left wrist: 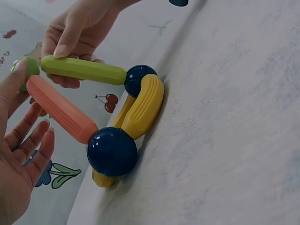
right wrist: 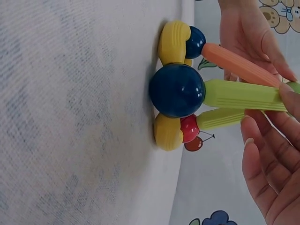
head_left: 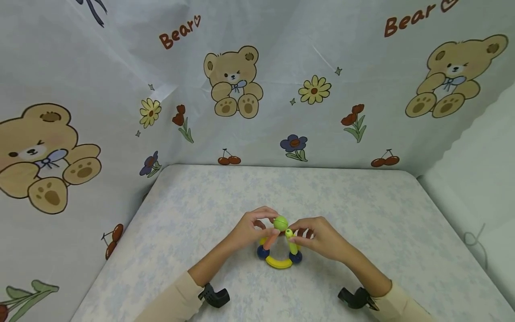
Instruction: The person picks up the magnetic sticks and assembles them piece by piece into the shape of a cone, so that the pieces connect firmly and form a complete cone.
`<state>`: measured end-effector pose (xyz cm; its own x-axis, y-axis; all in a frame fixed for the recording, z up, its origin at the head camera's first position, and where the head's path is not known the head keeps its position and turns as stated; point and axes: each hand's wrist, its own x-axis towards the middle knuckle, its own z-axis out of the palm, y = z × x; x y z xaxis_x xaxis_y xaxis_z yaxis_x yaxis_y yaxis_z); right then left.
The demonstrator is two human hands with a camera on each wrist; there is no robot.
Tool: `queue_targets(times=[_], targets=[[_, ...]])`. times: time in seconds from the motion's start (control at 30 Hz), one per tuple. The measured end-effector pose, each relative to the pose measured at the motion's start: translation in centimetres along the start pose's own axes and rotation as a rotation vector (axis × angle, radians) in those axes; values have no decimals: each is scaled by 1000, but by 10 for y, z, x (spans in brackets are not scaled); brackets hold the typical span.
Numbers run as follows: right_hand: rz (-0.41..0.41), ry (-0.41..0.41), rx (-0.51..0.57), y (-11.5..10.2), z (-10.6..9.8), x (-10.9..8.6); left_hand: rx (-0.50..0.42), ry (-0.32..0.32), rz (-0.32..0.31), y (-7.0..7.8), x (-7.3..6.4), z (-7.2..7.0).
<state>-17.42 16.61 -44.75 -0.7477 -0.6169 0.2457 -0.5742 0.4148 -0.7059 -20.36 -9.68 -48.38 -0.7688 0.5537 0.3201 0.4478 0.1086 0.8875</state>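
Observation:
A ring of curved yellow rods [head_left: 279,263] lies on the table, joined by two dark blue balls [head_left: 263,252] and a red ball [right wrist: 190,128]. My left hand [head_left: 251,229] pinches a light green ball [head_left: 280,222] above the ring, where an orange rod [left wrist: 61,108] leans up from one blue ball. On the other side my right hand [head_left: 319,235] pinches the upper end of a green rod [left wrist: 84,70] rising from the second blue ball. That end is close beside the green ball. Another green rod [right wrist: 220,118] slants up from the red ball, its top hidden by the right fingers.
The pale mottled table [head_left: 201,201] spreads around the pieces, with its back edge against a hanging bear-print cloth [head_left: 273,129]. Black wrist cameras [head_left: 216,296] sit on both forearms. A thin pale cord [head_left: 476,241] hangs at the right.

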Motion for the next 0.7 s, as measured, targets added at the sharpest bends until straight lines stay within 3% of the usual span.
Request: queue_targets(times=[0.3,0.7], targets=[[-16,4,-17,2,1,2,-15,-3,-32,7,1,4],[-35,-5,-30,1,2,7,-20,-17,-30,6,1,5]])
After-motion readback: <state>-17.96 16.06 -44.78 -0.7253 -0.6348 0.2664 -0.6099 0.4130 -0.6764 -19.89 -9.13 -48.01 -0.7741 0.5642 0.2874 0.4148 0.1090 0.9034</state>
